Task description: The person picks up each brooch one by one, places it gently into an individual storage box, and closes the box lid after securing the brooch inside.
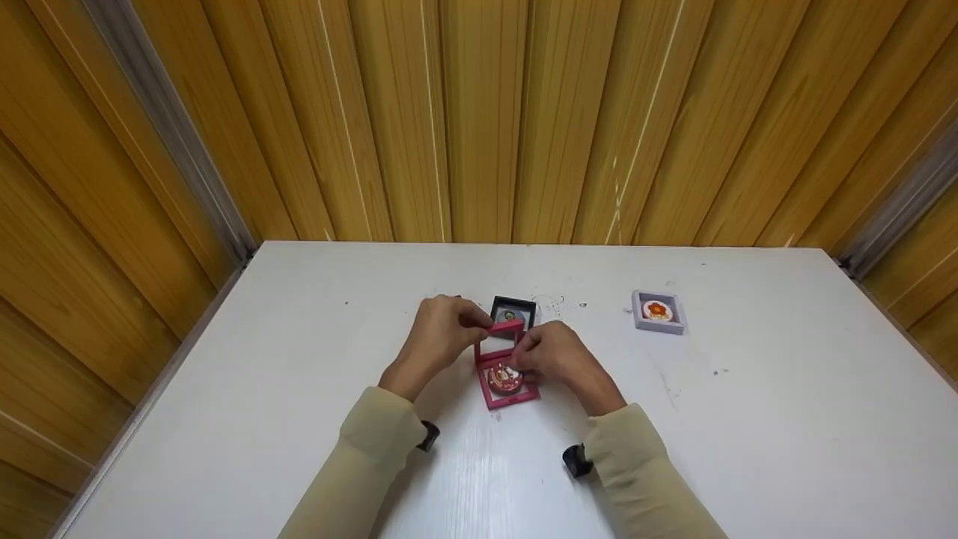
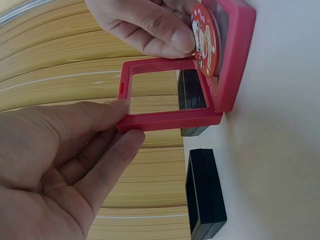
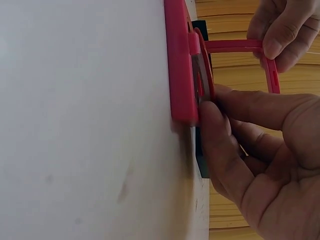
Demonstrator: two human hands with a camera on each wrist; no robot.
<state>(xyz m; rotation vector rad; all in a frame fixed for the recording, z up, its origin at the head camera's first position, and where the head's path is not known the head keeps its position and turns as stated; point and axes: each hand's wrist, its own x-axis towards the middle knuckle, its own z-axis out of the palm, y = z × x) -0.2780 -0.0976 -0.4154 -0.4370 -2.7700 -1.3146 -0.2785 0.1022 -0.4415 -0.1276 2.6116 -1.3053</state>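
Observation:
A pink hinged display frame [image 1: 513, 403] lies on the table with its lid [image 2: 170, 121] raised upright and its base flat. My left hand [image 1: 440, 333] pinches the free edge of the lid between thumb and fingers. A round red badge [image 2: 206, 42] with a white and yellow picture sits tilted over the base, one edge lifted. Between thumb and forefinger, my right hand [image 1: 557, 353] pinches the edge of the badge. In the right wrist view the badge [image 3: 206, 62] leans away from the clear film of the base.
Just behind the pink frame stands a black frame [image 1: 530, 305] with a round badge inside. Another black frame [image 2: 212, 185] shows in the left wrist view. Farther right is a pale lavender frame [image 1: 660, 327] holding a badge with an orange flower. Wood-patterned panels [image 1: 479, 120] rise behind the table.

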